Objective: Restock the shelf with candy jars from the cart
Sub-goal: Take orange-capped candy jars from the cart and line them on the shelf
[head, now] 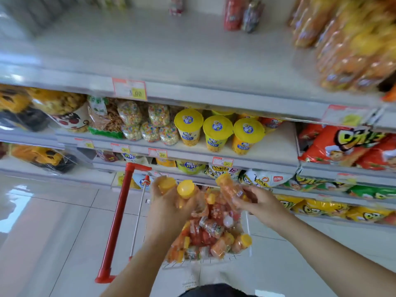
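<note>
My left hand [169,203] grips two orange candy jars with yellow lids [186,189] above the cart. In my right hand [255,201] is a third orange jar [230,188], tilted with its yellow lid up and to the left. Below both hands the wire cart [214,261] holds several more jars [211,228] lying in a heap, some orange, some red. Its red handle [116,217] stands to the left. The wide top shelf [162,50] is mostly bare, with two jars [242,13] standing at its back.
Orange snack bags [351,43] fill the top shelf's right end. The shelf below carries yellow-lidded cups [216,133], candy bags [150,125] and red chip bags [347,146]. Lower shelves hold more snack bags. Pale tiled floor [53,221] spreads to the left of the cart.
</note>
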Available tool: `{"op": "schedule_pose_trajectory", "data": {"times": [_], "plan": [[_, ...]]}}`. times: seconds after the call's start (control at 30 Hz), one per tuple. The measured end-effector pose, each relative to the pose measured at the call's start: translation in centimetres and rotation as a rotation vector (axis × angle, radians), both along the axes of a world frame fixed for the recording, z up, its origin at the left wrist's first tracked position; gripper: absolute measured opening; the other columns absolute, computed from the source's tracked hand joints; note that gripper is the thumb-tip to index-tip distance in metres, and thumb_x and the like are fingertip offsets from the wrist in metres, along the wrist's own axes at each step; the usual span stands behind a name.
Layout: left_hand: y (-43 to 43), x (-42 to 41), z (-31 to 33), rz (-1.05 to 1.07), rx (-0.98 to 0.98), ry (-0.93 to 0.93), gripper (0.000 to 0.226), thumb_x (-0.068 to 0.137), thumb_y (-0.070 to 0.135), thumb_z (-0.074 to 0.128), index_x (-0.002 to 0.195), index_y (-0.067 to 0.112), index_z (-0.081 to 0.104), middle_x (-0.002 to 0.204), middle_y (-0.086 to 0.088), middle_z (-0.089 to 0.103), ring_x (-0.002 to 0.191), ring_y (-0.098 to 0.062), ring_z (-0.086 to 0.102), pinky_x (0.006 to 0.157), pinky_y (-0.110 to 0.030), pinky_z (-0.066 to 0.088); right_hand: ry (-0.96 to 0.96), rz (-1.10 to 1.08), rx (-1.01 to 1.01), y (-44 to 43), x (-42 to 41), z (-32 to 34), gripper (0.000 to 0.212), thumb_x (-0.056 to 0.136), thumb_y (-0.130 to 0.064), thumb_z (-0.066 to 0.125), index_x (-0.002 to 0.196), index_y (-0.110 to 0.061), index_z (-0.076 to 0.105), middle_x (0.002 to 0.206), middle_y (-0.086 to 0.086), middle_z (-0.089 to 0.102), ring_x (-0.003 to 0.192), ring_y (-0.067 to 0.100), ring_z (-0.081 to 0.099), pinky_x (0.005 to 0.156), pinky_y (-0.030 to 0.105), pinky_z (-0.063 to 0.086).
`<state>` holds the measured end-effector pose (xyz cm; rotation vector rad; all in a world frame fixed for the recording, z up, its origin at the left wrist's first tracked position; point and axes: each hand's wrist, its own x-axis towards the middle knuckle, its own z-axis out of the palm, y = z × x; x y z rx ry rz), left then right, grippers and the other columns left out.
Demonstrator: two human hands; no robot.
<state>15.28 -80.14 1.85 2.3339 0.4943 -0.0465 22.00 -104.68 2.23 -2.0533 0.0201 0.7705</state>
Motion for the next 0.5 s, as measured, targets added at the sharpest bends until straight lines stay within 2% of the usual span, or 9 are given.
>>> {"op": "schedule_pose_trajectory", "data": {"times": [0.03, 0.1, 0.13, 0.2, 0.23, 0.3, 0.33, 0.43, 0.5], "plan": [[-0.5, 0.5, 1.7, 0.012, -0.033, -0.056, 0.047, 0.074, 0.072, 0.066, 0.076, 0.025, 0.067, 0.139, 0.013, 0.026, 0.101, -0.005, 0.052, 0.083, -0.030, 0.047, -0.014, -0.046, 0.054, -0.2, 0.1, 1.9, 0.068, 0.062, -0.074, 0.069, 0.117, -0.034, 0.064, 0.103, -0.015, 0.073, 0.094, 0.004, 0.068, 0.091, 0.038, 0.053], [-1.5, 1.5, 5.2, 0.022, -0.094, -0.170, 0.054, 0.069, 0.076, 0.063, 0.073, 0.023, 0.068, 0.136, 0.012, 0.028, 0.114, -0.009, 0.051, 0.087, -0.029, 0.044, -0.055, -0.127, 0.161, -0.5, 0.1, 5.7, 0.052, 0.071, -0.063, 0.075, 0.112, -0.033, 0.067, 0.098, -0.011, 0.075, 0.092, 0.008, 0.070, 0.093, 0.039, 0.054], [-2.0, 2.0, 7.0, 0.018, -0.120, -0.222, 0.052, 0.068, 0.075, 0.064, 0.069, 0.023, 0.066, 0.134, 0.007, 0.031, 0.118, -0.003, 0.048, 0.085, -0.026, 0.041, -0.072, -0.157, 0.222, -0.5, 0.1, 7.7, 0.044, 0.076, -0.056, 0.076, 0.111, -0.031, 0.067, 0.098, -0.009, 0.076, 0.092, 0.010, 0.071, 0.093, 0.038, 0.054], [-2.9, 3.0, 10.3, -0.016, -0.138, -0.304, 0.041, 0.074, 0.064, 0.072, 0.061, 0.028, 0.057, 0.129, -0.003, 0.038, 0.113, 0.025, 0.033, 0.079, -0.020, 0.033, -0.118, -0.195, 0.332, -0.5, 0.3, 11.2, 0.040, 0.079, -0.041, 0.073, 0.115, -0.026, 0.066, 0.100, -0.001, 0.076, 0.095, 0.017, 0.072, 0.091, 0.036, 0.055], [-3.3, 3.6, 11.7, -0.047, -0.142, -0.343, 0.037, 0.077, 0.060, 0.073, 0.062, 0.032, 0.054, 0.129, -0.004, 0.040, 0.113, 0.030, 0.027, 0.079, -0.019, 0.032, -0.144, -0.205, 0.373, -0.5, 0.5, 12.7, 0.036, 0.081, -0.034, 0.072, 0.115, -0.024, 0.066, 0.102, 0.001, 0.076, 0.097, 0.020, 0.072, 0.090, 0.035, 0.056], [-3.6, 4.8, 14.0, -0.108, -0.168, -0.389, 0.032, 0.077, 0.062, 0.068, 0.069, 0.032, 0.062, 0.135, 0.001, 0.034, 0.120, 0.015, 0.037, 0.083, -0.023, 0.037, -0.193, -0.210, 0.428, -0.4, 1.3, 15.4, 0.034, 0.082, -0.029, 0.075, 0.115, -0.023, 0.067, 0.105, 0.003, 0.075, 0.100, 0.022, 0.071, 0.090, 0.035, 0.056], [-3.7, 5.5, 15.1, -0.144, -0.171, -0.407, 0.036, 0.076, 0.067, 0.064, 0.075, 0.031, 0.067, 0.138, 0.006, 0.030, 0.116, 0.008, 0.045, 0.083, -0.025, 0.041, -0.228, -0.214, 0.438, -0.2, 1.9, 16.5, 0.037, 0.081, -0.028, 0.078, 0.115, -0.022, 0.066, 0.107, 0.003, 0.074, 0.101, 0.022, 0.071, 0.092, 0.036, 0.055], [-3.7, 7.8, 17.5, -0.212, -0.149, -0.475, 0.041, 0.078, 0.065, 0.063, 0.090, 0.027, 0.072, 0.139, 0.014, 0.026, 0.097, 0.024, 0.043, 0.078, -0.019, 0.040, -0.384, -0.296, 0.391, 0.2, 4.3, 18.6, 0.039, 0.080, -0.015, 0.081, 0.114, -0.020, 0.063, 0.109, 0.001, 0.073, 0.102, 0.017, 0.070, 0.097, 0.040, 0.053], [-3.5, 9.6, 18.8, -0.228, -0.164, -0.516, 0.043, 0.079, 0.061, 0.068, 0.093, 0.021, 0.071, 0.138, 0.014, 0.026, 0.093, 0.024, 0.042, 0.079, -0.023, 0.042, -0.498, -0.339, 0.318, 0.8, 6.2, 19.6, 0.046, 0.077, -0.019, 0.083, 0.116, -0.024, 0.059, 0.112, -0.006, 0.070, 0.098, 0.011, 0.070, 0.093, 0.034, 0.053]]}}
